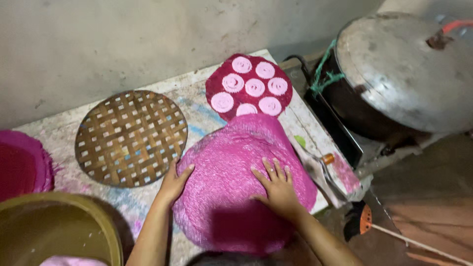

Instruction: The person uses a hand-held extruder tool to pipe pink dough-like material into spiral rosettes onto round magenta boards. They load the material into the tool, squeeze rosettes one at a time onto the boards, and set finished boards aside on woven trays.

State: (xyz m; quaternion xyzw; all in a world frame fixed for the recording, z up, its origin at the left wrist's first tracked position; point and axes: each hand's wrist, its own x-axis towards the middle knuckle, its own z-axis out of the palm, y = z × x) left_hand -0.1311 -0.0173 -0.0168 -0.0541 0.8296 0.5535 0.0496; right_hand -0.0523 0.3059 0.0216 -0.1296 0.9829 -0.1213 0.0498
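Pink mesh cloth (231, 177) long axis toward wall; left hand (173, 184), right hand (278, 187) pressing, fingers spread.

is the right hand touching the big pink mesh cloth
Touching: the head view shows the right hand lying flat, palm down, on the big pink mesh cloth.

a bare grey wall (148, 34) stands behind a stained white table (197, 83), with dim brown floor (423, 197) at the right.

Pink mesh cloth (231, 172), brown checker-woven tray (131, 138), pale-pink spirals (255, 87).
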